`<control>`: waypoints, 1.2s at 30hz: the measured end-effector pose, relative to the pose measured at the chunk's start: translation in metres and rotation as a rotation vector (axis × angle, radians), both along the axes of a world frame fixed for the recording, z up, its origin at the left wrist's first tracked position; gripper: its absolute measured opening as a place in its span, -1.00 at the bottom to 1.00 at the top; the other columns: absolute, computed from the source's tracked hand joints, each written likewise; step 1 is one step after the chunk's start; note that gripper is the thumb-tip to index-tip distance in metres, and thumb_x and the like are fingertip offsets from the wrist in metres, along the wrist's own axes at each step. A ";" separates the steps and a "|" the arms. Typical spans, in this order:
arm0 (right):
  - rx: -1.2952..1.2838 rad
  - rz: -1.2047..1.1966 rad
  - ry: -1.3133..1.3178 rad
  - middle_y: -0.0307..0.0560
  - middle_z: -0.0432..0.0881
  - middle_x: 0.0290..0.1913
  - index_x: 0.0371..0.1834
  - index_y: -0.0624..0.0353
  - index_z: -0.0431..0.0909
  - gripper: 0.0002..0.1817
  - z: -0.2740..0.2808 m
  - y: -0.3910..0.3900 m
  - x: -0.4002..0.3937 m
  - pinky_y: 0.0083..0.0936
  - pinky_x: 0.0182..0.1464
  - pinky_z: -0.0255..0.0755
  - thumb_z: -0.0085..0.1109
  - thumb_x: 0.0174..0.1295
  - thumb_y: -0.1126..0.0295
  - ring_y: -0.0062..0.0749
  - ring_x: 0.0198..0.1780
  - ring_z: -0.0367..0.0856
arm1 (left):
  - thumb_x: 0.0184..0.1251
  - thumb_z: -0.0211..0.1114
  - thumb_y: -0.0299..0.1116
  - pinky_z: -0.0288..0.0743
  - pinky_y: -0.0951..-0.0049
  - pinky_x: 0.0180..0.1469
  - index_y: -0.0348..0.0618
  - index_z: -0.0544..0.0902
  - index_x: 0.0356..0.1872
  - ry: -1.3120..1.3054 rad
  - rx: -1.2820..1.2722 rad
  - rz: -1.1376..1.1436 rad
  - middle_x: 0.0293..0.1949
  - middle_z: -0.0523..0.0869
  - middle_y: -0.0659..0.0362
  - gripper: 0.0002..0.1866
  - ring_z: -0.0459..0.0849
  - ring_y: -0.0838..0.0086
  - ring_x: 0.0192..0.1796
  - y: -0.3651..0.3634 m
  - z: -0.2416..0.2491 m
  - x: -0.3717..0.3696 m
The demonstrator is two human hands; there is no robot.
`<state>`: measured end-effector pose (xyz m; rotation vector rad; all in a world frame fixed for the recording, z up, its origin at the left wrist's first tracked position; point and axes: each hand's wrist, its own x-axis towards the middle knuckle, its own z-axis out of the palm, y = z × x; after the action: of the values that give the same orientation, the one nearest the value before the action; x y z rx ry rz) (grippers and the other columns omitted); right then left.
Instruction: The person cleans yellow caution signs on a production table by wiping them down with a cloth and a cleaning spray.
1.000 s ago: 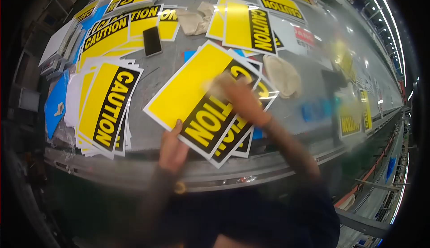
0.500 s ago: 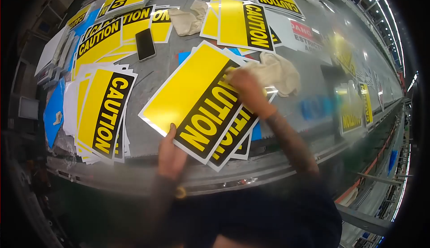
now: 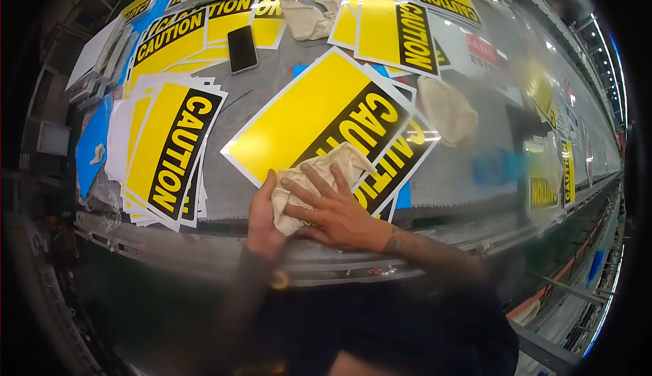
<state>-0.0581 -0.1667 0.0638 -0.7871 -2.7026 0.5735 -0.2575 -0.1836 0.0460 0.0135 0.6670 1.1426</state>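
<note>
A yellow and black CAUTION sign (image 3: 292, 121) with a white border lies slanted on top of more signs in front of me. At its near left corner, my left hand (image 3: 266, 216) grips the edge, thumb on the face. My right hand (image 3: 333, 210) holds a cream cloth (image 3: 350, 159) under its spread fingers, pressed on the sign's lower black band. The cloth covers part of the lettering there. The two hands are close together; the right thumb is hidden. Another CAUTION sign (image 3: 411, 148) sticks out beneath on the right.
To the left is a stack of CAUTION signs (image 3: 153, 148), with a phone (image 3: 242, 49) behind it. Other crumpled cloths (image 3: 448, 111) lie on the grey table (image 3: 238, 91). More signs (image 3: 394, 30) are at the back. On the right, a shiny transparent surface shows signs (image 3: 543, 189).
My right hand has slid from the sign's upper right toward me and left, beside my left hand, with the cloth now plainly visible. The view has shifted slightly. My left hand keeps its corner.
</note>
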 end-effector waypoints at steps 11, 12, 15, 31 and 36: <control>0.014 0.098 0.152 0.27 0.41 0.64 0.65 0.20 0.41 -0.33 0.000 0.025 -0.005 0.12 0.73 0.09 0.30 0.49 0.30 0.27 0.68 0.31 | 0.92 -0.13 -0.06 0.44 0.04 0.62 -0.26 0.38 0.62 0.047 0.073 0.108 0.53 0.58 -0.05 -0.44 0.59 0.08 0.53 0.001 -0.019 0.002; 0.068 0.021 0.103 0.23 0.43 0.64 0.63 0.21 0.42 -0.35 -0.017 0.047 0.003 0.07 0.72 0.12 0.27 0.50 0.34 0.23 0.66 0.35 | 0.92 -0.12 -0.05 0.44 0.04 0.62 -0.26 0.38 0.62 0.020 0.071 0.092 0.53 0.58 -0.06 -0.43 0.59 0.07 0.54 0.004 -0.015 0.003; 0.114 -0.289 0.197 0.24 0.51 0.55 0.46 0.27 0.54 -0.53 -0.028 0.150 0.069 0.09 0.65 0.26 0.14 0.50 0.47 0.19 0.58 0.45 | 0.90 -0.04 -0.06 0.46 -0.03 0.60 -0.29 0.38 0.62 0.035 0.036 0.060 0.57 0.56 -0.11 -0.43 0.57 0.03 0.56 -0.001 0.001 0.004; -0.309 -0.900 0.703 0.10 0.66 0.47 0.54 0.33 0.56 -0.45 0.070 0.083 0.206 -0.33 0.55 0.38 0.31 0.59 0.29 -0.25 0.48 0.59 | 0.60 0.37 -0.57 0.53 0.17 0.48 -0.19 0.35 0.65 1.117 0.130 0.833 0.45 0.64 0.03 -0.33 0.64 0.20 0.44 -0.050 0.001 -0.299; -0.378 -0.870 0.747 0.10 0.69 0.44 0.52 0.31 0.59 -0.47 0.071 0.082 0.207 -0.34 0.54 0.38 0.29 0.56 0.32 -0.27 0.47 0.60 | 0.34 0.67 -0.07 0.48 -0.09 0.45 -0.29 0.44 0.62 2.197 -0.497 0.444 0.29 0.59 -0.27 -0.06 0.59 -0.18 0.38 -0.053 -0.015 -0.312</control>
<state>0.1493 -0.0845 0.1352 -1.3707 -1.4067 0.9046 -0.5698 -0.2363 0.0312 0.8227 2.9688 0.9348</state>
